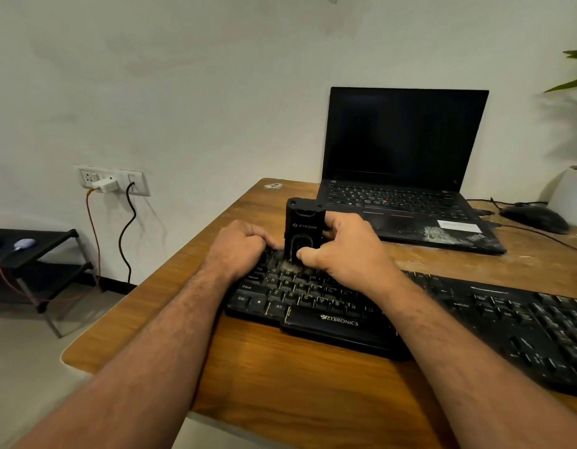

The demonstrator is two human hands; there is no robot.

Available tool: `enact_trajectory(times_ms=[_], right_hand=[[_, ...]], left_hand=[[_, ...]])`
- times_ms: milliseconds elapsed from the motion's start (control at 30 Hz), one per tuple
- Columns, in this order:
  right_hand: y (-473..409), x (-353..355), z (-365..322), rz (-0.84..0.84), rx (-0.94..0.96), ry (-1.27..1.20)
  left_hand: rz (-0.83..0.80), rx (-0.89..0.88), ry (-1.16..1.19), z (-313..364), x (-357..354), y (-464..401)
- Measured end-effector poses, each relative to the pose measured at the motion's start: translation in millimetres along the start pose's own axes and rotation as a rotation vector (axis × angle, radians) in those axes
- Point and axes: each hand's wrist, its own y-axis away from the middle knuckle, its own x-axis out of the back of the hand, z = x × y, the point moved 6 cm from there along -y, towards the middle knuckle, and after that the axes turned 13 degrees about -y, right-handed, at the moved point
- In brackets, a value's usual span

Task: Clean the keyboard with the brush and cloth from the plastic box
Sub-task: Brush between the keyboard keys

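Observation:
A black keyboard [475, 322] lies across the wooden desk [280, 384], dusty at its upper left keys. My right hand [345, 251] grips a black block-shaped brush [303, 226] held upright, its pale bristles pressed onto the top-left key rows. My left hand [241, 247] is a closed fist resting on the keyboard's far left corner, touching the brush's left side. I see no cloth and no plastic box.
An open black laptop [403, 163] with a dusty palm rest stands behind the keyboard. A black mouse [536, 218] with cables lies at the right. A white plant pot [572, 192] is at the far right. A wall socket [112, 181] and low black shelf [37, 254] are left.

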Motion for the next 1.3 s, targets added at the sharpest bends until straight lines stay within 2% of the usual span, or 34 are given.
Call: enact_trajectory(times_ms=[100, 200, 333, 500, 600, 700, 800, 933, 1067, 1200, 1300], right_hand=[[-5, 1, -4, 0.053, 0.040, 0.148], [-5, -8, -6, 0.000, 0.057, 0.101], [-10, 5, -3, 0.097, 0.056, 0.212], [-4, 5, 1, 0.010, 0.021, 0.045], [-6, 7, 0, 0.082, 0.035, 0.157], [-4, 1, -8, 0.029, 0.118, 0.264], [-5, -1, -5, 0.034, 0.101, 0.201], [-11, 9, 1, 0.059, 0.060, 0.260], [-5, 11, 0, 0.047, 0.043, 0.081], [-6, 16, -1, 0.080, 0.049, 0.148], [-4, 12, -3, 0.044, 0.075, 0.178]], left_hand=[[-0.013, -0.017, -0.006, 0, -1, -2], [0.006, -0.024, -0.019, -3, -1, -2], [-0.006, -0.037, -0.027, 0, -2, -2], [0.003, -0.023, -0.023, -1, -2, -2], [-0.017, -0.023, -0.007, -1, -4, -2], [-0.001, -0.028, -0.019, -3, -4, -3], [0.011, -0.025, -0.020, -3, -3, -5], [-0.006, -0.024, -0.004, -3, -5, -4], [-0.008, -0.022, -0.003, -3, -5, -5], [-0.007, -0.031, 0.003, -5, -7, -7], [-0.008, -0.035, -0.004, -8, -7, -10]])
